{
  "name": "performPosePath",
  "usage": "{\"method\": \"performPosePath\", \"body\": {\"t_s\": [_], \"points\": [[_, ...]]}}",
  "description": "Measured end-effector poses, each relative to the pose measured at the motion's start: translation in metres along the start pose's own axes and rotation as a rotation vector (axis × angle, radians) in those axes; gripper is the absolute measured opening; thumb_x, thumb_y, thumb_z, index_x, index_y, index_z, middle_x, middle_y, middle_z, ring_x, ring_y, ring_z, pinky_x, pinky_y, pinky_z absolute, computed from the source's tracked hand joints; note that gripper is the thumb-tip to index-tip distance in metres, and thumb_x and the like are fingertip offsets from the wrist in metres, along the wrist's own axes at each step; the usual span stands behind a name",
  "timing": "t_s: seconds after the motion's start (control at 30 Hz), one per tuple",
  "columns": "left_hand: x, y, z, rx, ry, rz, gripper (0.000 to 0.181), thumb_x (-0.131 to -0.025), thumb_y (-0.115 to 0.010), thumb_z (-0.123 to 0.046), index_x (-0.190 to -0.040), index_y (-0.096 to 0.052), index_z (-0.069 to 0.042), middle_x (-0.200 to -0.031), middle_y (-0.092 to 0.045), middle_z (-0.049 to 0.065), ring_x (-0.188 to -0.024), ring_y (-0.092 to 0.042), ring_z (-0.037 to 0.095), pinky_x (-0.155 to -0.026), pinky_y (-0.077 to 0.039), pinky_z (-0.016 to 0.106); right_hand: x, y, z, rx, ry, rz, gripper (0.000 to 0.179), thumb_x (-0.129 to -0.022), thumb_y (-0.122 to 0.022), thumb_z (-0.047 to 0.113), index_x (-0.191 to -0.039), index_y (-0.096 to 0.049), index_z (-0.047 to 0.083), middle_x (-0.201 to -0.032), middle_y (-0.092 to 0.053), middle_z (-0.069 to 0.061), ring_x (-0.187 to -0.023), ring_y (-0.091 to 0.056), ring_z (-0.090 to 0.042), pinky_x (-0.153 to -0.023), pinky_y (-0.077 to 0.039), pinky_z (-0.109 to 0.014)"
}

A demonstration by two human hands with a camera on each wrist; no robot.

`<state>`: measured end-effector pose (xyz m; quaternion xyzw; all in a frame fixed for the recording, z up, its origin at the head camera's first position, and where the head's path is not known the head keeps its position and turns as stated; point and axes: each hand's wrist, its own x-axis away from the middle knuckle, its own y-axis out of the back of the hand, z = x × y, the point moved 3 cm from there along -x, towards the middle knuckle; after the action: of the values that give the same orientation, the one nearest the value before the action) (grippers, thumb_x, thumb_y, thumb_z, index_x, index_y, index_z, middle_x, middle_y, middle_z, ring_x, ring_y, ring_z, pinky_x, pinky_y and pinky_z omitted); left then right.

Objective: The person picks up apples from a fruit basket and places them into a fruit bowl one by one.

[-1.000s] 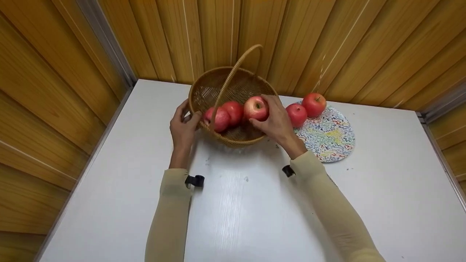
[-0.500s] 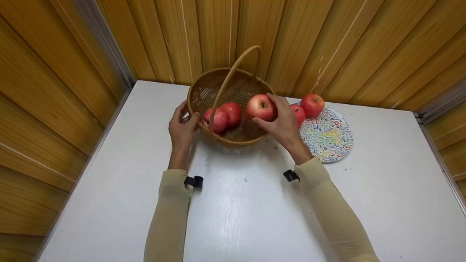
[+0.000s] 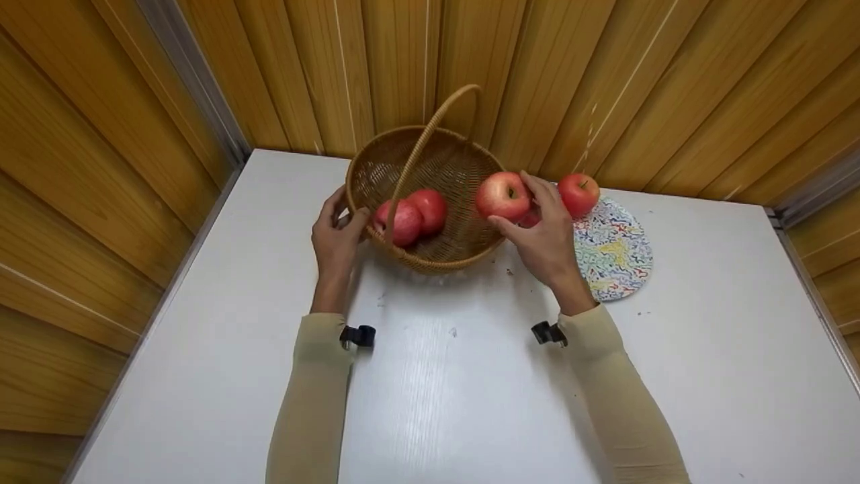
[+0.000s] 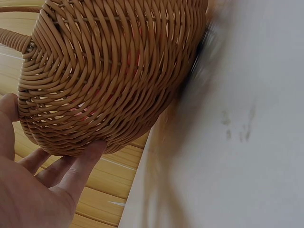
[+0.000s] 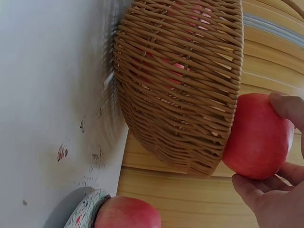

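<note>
A wicker basket (image 3: 463,249) with an arched handle stands near the back of the table, two red apples (image 3: 406,222) lying inside on its left. My left hand (image 3: 336,238) holds the basket's left rim, thumb on top and fingers around the outer wall, as the left wrist view of the woven side (image 4: 109,71) also shows. With my right hand (image 3: 547,242) I grip a red apple (image 3: 498,196) at the basket's right rim, raised off the table. In the right wrist view this apple (image 5: 259,137) is just above the rim, between thumb and fingers.
Right of the basket lies a round, colourfully speckled plate (image 3: 615,255) bearing a red apple (image 3: 579,193) at its back. Another apple (image 3: 529,218) is mostly hidden behind my right hand. Wood-panelled walls (image 3: 537,81) border the white table (image 3: 430,376) at the back and sides.
My right hand has carried its apple rightward, from inside the basket to the right rim, now covering most of one plate apple. The left hand and basket have stayed almost in place.
</note>
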<state>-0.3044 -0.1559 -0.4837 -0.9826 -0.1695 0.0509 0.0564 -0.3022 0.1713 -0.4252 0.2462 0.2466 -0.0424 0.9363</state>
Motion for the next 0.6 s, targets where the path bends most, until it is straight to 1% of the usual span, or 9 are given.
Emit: {"method": "performPosePath", "body": {"t_s": [0.13,0.23,0.33,0.43,0.47,0.6], "points": [[-0.001,0.001,0.004,-0.005,-0.017,0.001,0.056,-0.099,-0.072,-0.016,-0.153,-0.058,-0.016,-0.147,-0.063,0.008,-0.125,-0.066,0.025,-0.077,-0.063,0.031,0.003,0.01,-0.003,-0.02,0.011,-0.053,0.079,-0.085,-0.093,0.018,-0.151,-0.055,-0.003,-0.146,-0.057,-0.017,-0.133,-0.057,-0.024,-0.114,-0.047,-0.039],[-0.001,0.002,0.006,0.005,-0.038,0.008,0.054,-0.099,-0.073,-0.017,-0.151,-0.06,-0.019,-0.145,-0.064,0.005,-0.122,-0.067,0.023,-0.076,-0.063,0.032,0.004,0.018,-0.007,-0.05,0.01,-0.086,0.078,-0.084,-0.093,0.014,-0.149,-0.055,-0.005,-0.145,-0.057,-0.018,-0.132,-0.058,-0.025,-0.112,-0.048,-0.04],[-0.001,0.003,0.005,0.014,-0.053,0.016,0.054,-0.099,-0.072,-0.017,-0.151,-0.06,-0.017,-0.144,-0.065,0.005,-0.121,-0.068,0.023,-0.077,-0.064,0.033,0.005,0.026,-0.011,-0.052,-0.006,-0.093,0.079,-0.085,-0.093,0.016,-0.15,-0.054,-0.005,-0.145,-0.056,-0.018,-0.133,-0.057,-0.025,-0.113,-0.047,-0.038],[-0.001,0.002,0.005,0.006,-0.058,0.014,0.054,-0.098,-0.072,-0.017,-0.151,-0.06,-0.017,-0.144,-0.065,0.005,-0.121,-0.068,0.023,-0.079,-0.064,0.034,0.005,0.033,-0.013,-0.011,-0.028,-0.089,0.081,-0.086,-0.093,0.02,-0.152,-0.053,-0.003,-0.146,-0.055,-0.016,-0.133,-0.056,-0.023,-0.113,-0.047,-0.035],[0.001,0.001,0.001,0.005,-0.053,0.013,0.055,-0.098,-0.072,-0.016,-0.151,-0.059,-0.016,-0.145,-0.064,0.007,-0.122,-0.068,0.024,-0.079,-0.064,0.034,0.005,0.036,-0.013,0.002,-0.032,-0.087,0.081,-0.086,-0.093,0.022,-0.153,-0.053,-0.002,-0.147,-0.054,-0.015,-0.132,-0.056,-0.022,-0.111,-0.048,-0.031],[0.011,-0.002,-0.016,0.006,-0.021,0.008,0.056,-0.098,-0.07,-0.011,-0.153,-0.057,-0.01,-0.148,-0.061,0.013,-0.125,-0.066,0.028,-0.08,-0.064,0.034,0.003,0.045,-0.018,0.057,-0.038,-0.082,0.081,-0.086,-0.092,0.025,-0.153,-0.053,0.0,-0.149,-0.053,-0.014,-0.13,-0.056,-0.021,-0.107,-0.05,-0.03]]}}
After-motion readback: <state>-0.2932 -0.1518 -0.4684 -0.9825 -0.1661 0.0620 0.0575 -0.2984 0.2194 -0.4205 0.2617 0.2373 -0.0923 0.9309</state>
